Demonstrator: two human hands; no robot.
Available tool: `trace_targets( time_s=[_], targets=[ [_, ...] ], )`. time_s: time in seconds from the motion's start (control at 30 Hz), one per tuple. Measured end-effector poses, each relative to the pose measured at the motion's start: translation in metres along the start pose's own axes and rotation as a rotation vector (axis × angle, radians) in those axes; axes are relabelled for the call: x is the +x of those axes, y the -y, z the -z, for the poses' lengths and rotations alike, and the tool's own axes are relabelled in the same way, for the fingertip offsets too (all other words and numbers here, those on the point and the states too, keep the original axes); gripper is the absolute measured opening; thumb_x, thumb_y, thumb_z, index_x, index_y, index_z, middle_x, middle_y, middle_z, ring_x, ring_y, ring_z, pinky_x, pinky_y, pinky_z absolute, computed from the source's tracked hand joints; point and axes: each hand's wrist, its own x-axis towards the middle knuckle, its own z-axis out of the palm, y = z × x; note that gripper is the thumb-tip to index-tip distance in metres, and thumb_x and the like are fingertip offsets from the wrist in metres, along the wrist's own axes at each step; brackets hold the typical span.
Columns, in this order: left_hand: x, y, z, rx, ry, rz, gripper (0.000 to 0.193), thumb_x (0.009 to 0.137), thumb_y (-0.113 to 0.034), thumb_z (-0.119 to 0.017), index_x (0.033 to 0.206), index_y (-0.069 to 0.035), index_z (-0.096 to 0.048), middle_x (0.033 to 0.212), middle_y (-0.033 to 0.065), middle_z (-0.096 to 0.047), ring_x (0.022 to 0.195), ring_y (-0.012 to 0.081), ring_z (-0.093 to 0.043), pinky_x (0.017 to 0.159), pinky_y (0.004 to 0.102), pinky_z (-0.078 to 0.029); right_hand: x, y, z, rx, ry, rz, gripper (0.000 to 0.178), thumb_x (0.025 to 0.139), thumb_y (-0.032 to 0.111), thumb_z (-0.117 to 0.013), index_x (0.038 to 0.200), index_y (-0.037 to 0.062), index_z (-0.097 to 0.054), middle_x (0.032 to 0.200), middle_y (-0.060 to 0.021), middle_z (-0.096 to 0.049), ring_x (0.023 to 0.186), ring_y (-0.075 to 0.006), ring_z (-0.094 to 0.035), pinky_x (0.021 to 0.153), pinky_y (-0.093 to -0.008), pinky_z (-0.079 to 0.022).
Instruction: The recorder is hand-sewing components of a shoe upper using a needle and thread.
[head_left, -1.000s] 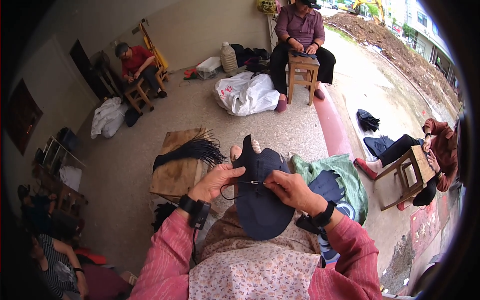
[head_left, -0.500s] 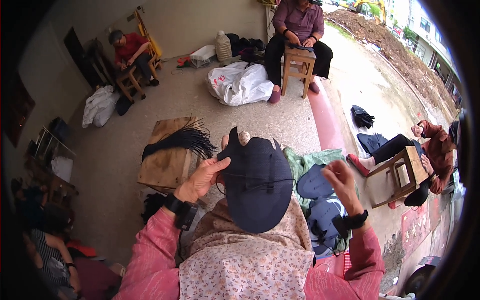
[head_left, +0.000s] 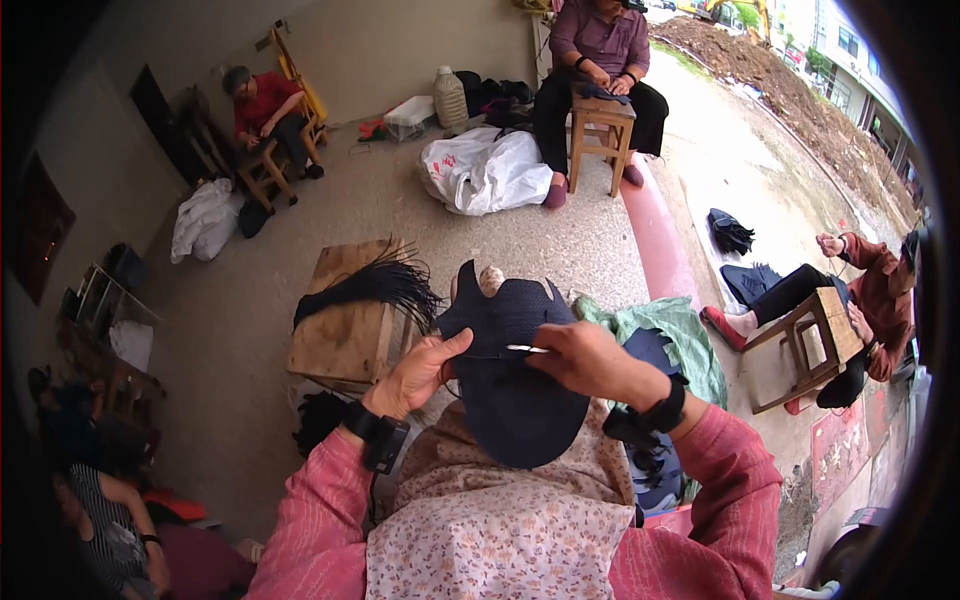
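Cloth (head_left: 525,420), dark navy, rounded near and horned far, sits above the apron (head_left: 490,545), its left edge pinched in the left hand (head_left: 416,373), the right hand (head_left: 592,362) bunched around a white tool (head_left: 522,348), while beyond, a white sack (head_left: 495,175) bears red marks (head_left: 446,161) too small to read.

Dark panel (head_left: 525,415): matt, finely textured (the slim tool (head_left: 525,348), smooth-looking); apron (head_left: 500,545): soft cloth; sack (head_left: 485,172): crinkled, plastic-looking; floor (head_left: 230,320): rough, speckled, concrete-like.

Most fingers of L grip (head_left: 418,374) hidden behind dk piece (head_left: 522,420), rear of white tool (head_left: 522,348) lost w/in R grip (head_left: 578,358)
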Motion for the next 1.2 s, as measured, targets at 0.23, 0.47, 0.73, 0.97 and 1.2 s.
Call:
trace_targets(
  time_s=[0.23,0.47,0.73,0.97,1.2],
  targets=[
    [0.004,0.007,0.008,-0.062,0.070,-0.032,0.038,0.096,-0.030,-0.060,0.112,0.004,-0.063,0.113,0.0095,-0.067,0.101,0.0176,-0.065,0.089,0.0319,-0.051,-0.029,-0.091,0.062,-0.309,-0.400,-0.357,0.027,0.088,0.025,-0.064,0.078,0.0022,-0.054,0.069,-0.0214,-0.058,0.069,-0.0436,-0.058,0.059,-0.0467,-0.044],
    [0.001,0.001,-0.002,-0.059,0.020,0.007,0.038,0.092,-0.030,-0.065,0.109,0.004,-0.064,0.111,0.0083,-0.068,0.101,0.0164,-0.065,0.088,0.0318,-0.052,-0.042,-0.078,0.037,0.302,-0.338,-0.464,0.026,0.088,0.018,-0.071,0.080,-0.0008,-0.055,0.063,0.0034,-0.039,0.060,-0.0055,-0.036,0.050,-0.0276,-0.031],
    [-0.013,-0.003,-0.025,0.556,-0.440,-0.461,0.056,0.083,-0.026,-0.076,0.127,-0.002,-0.051,0.125,0.0103,-0.056,0.111,0.0215,-0.055,0.094,0.0378,-0.046,-0.069,-0.039,0.022,0.493,-0.201,-0.668,0.037,0.089,0.029,-0.071,0.066,0.0018,-0.060,0.057,0.0056,-0.047,0.055,-0.0025,-0.039,0.048,-0.0234,-0.032],
    [-0.003,-0.026,-0.055,1.672,-0.140,-0.969,0.067,0.087,-0.047,-0.065,0.138,-0.008,-0.046,0.143,0.0151,-0.038,0.137,0.0347,-0.030,0.111,0.0457,-0.024,-0.074,-0.022,0.010,0.785,0.073,-0.760,0.034,0.093,0.036,-0.066,0.077,0.0060,-0.068,0.060,0.0072,-0.051,0.052,-0.0023,-0.043,0.047,-0.0209,-0.030],
    [0.063,-0.052,-0.067,1.619,0.108,-0.859,0.074,0.083,-0.046,-0.069,0.141,-0.010,-0.042,0.138,0.0142,-0.046,0.133,0.0302,-0.038,0.111,0.0423,-0.024,-0.039,-0.030,0.023,0.752,-0.150,-0.361,0.012,0.089,0.011,-0.070,0.085,0.0015,-0.064,0.073,0.0087,-0.053,0.069,-0.0011,-0.044,0.059,-0.0203,-0.037]
  ],
)
